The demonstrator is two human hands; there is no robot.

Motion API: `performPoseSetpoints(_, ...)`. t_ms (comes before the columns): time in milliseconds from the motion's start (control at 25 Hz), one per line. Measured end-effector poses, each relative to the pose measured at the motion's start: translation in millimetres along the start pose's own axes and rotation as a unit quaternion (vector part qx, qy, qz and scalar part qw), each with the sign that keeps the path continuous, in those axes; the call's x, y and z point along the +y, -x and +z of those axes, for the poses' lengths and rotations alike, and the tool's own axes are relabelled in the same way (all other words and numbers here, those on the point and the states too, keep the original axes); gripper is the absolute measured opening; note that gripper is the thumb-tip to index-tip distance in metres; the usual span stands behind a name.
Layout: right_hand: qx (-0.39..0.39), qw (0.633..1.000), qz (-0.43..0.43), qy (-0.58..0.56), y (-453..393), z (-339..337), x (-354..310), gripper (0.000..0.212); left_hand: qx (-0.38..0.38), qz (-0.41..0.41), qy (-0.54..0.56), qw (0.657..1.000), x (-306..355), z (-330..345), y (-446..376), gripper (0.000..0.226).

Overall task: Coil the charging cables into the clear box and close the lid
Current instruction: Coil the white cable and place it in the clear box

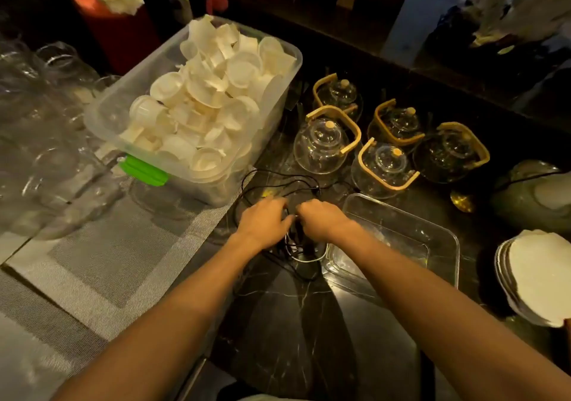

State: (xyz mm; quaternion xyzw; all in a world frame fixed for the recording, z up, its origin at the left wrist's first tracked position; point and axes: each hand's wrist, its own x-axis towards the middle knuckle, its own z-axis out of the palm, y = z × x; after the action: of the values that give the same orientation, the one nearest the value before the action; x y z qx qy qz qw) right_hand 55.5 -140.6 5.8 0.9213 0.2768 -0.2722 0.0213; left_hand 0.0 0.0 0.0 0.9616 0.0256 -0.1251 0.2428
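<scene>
A tangle of black charging cables (279, 184) lies on the dark marble counter, with a white cable (304, 258) looped beneath my wrists. My left hand (262, 223) and my right hand (323, 220) sit side by side over the tangle, both with fingers closed on black cable strands. The clear box (445, 235) stands open just right of my right hand, and seems to hold no cables. I cannot make out its lid.
A large clear tub (123, 104) full of white cups, with a green latch, stands behind left. Several glass teapots (321, 145) with wooden handles stand behind the cables. Glassware (46, 141) crowds the left, on grey placemats. A stack of white plates (537, 277) sits at the right.
</scene>
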Motion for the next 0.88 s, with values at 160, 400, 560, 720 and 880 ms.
performPoseSetpoints(160,-0.013,1.0,0.025,-0.009,-13,3,2,0.034,0.054,-0.038,-0.016,0.998,0,7,-11,0.025)
performPoseSetpoints(400,-0.022,0.999,0.043,-0.002,-25,7,2,0.03,0.028,-0.032,-0.002,0.999,-15,15,-16,0.015)
performPoseSetpoints(560,0.016,0.995,0.048,-0.085,-19,-2,8,0.025,0.001,-0.029,0.013,1.0,-24,18,-12,0.016)
performPoseSetpoints(720,0.137,0.95,0.065,-0.273,7,-21,25,0.01,-0.007,-0.034,0.027,0.999,-25,13,-12,0.012)
performPoseSetpoints(880,0.254,0.851,0.097,-0.449,35,-37,40,0.004,-0.008,-0.059,0.065,0.996,-23,5,-8,0.013)
